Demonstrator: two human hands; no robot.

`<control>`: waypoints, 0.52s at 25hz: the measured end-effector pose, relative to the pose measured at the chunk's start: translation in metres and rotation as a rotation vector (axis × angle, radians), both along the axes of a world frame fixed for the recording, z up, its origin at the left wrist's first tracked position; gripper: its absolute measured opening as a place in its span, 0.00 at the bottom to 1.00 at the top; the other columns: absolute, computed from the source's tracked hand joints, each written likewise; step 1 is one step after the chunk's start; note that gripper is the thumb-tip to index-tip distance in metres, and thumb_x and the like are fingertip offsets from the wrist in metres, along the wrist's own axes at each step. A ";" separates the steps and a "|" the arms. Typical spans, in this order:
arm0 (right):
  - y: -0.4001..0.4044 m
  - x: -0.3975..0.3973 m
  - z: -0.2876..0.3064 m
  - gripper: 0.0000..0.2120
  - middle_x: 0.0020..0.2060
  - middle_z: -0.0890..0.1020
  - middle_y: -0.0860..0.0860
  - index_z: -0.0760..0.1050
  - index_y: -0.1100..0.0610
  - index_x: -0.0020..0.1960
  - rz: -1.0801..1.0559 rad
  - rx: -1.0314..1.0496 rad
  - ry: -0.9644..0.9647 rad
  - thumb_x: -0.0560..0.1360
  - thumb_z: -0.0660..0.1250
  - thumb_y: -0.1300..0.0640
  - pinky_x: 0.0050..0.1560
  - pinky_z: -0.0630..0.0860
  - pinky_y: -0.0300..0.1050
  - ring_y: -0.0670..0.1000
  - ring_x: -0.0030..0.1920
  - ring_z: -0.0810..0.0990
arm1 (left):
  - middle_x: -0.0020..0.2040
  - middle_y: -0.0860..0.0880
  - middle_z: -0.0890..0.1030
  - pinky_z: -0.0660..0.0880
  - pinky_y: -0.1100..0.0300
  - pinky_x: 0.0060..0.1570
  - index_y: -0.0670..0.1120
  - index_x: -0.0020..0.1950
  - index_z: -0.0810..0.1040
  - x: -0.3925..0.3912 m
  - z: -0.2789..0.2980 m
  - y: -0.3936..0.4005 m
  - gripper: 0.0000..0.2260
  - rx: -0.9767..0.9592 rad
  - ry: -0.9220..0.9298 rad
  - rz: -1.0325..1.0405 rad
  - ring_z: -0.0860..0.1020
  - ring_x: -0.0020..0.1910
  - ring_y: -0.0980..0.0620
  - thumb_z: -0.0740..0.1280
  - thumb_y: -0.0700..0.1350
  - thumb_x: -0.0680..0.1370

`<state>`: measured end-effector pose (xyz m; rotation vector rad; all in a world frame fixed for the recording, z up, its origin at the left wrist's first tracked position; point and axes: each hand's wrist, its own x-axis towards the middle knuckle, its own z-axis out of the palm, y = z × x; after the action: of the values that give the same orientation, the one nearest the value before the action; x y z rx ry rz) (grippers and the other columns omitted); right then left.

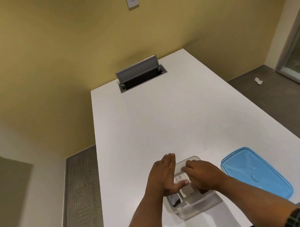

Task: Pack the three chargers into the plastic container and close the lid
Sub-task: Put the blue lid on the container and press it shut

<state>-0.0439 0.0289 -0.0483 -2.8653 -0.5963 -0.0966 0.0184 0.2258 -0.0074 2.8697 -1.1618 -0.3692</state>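
Note:
A clear plastic container (196, 207) stands on the white table near its front edge. Inside it lie a white charger (179, 178) with its prongs showing, another white charger (187, 191) and a dark charger (173, 200) at the left. My left hand (164, 176) rests flat along the container's left wall, thumb on the white charger. My right hand (204, 176) is curled down inside the container, fingers on the chargers; what it grips is hidden. The blue lid (255, 173) lies flat on the table just right of the container.
The white table (147, 123) stretches away from me, with an open grey cable hatch (140, 73) at its far end. Grey floor lies on both sides. A scrap of white paper (258, 80) lies on the floor at the right.

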 end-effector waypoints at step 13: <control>-0.130 -0.053 -0.021 0.29 0.63 0.76 0.54 0.63 0.55 0.76 -1.101 0.101 0.220 0.76 0.63 0.55 0.60 0.73 0.48 0.55 0.61 0.76 | 0.71 0.42 0.72 0.69 0.47 0.67 0.40 0.75 0.66 -0.031 -0.002 -0.147 0.30 0.138 -0.027 -0.376 0.68 0.71 0.41 0.69 0.50 0.77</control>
<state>-0.0966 -0.1007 -0.0694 -2.6757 1.0086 0.0244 -0.0124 0.0786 -0.0094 2.7617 -1.7512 -0.4352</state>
